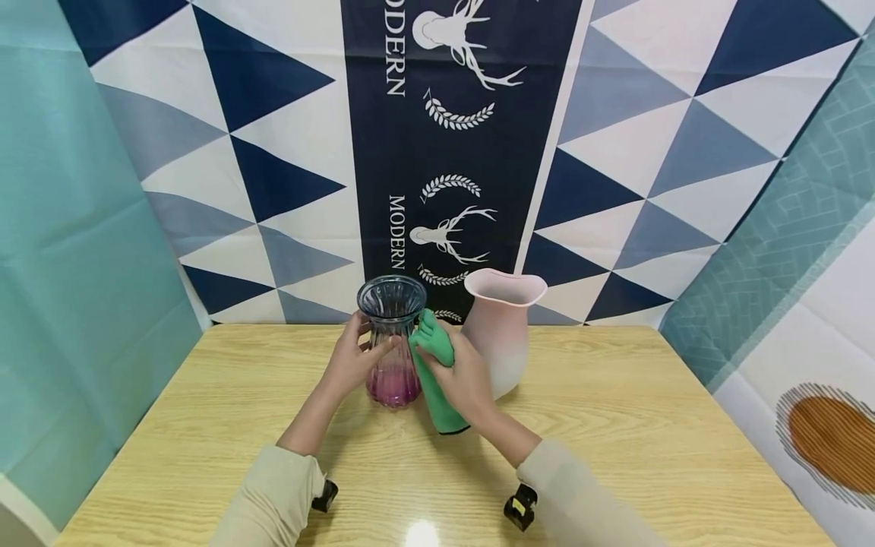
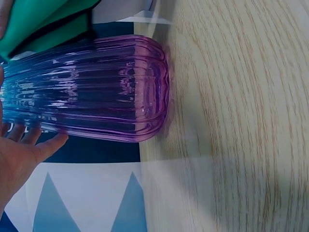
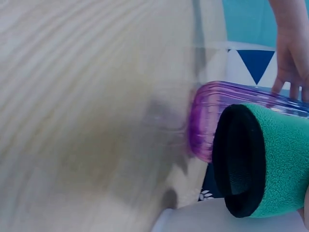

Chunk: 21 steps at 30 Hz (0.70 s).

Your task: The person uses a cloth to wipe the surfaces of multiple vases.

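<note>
The upright glass vase (image 1: 395, 372), stood toward the far side of the table (image 1: 205, 425), is held from the left by the left hand (image 1: 350, 358), angled far and right, thumb in front. At its right, the green cloth (image 1: 439, 399) is gripped by the right hand (image 1: 470, 377), angled far and left; the pink vase (image 1: 506, 342) is set just beyond.
</note>
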### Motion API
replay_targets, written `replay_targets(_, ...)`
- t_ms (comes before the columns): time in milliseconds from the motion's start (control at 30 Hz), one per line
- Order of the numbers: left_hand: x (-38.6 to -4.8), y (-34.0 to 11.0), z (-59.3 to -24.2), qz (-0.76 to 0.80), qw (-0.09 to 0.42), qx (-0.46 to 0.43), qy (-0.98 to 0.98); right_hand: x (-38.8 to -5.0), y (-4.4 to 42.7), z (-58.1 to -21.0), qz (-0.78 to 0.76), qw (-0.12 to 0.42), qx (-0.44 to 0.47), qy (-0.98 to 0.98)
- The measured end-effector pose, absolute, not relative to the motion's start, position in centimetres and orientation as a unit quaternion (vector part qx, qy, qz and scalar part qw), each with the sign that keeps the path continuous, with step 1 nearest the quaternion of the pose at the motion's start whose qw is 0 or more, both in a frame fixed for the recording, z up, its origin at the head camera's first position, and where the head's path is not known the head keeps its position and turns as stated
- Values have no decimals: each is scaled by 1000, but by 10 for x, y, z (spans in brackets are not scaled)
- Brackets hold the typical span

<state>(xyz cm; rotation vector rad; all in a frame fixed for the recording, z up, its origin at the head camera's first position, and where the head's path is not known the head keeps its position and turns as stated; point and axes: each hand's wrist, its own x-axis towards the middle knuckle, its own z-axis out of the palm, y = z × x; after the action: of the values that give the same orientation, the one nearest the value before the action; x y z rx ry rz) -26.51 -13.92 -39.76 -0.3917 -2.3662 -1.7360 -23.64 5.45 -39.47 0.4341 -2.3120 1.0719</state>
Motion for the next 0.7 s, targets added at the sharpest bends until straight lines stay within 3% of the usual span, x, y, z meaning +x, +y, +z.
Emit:
replay_targets(300, -262, -140, -394, -582, 75, -128, -799, -243, 48, -382, 400, 306, 158, -849)
replay_targets(700, -241, -136, -365, -576, 56, -128, -806, -246, 44, -384, 388, 288, 146, -863)
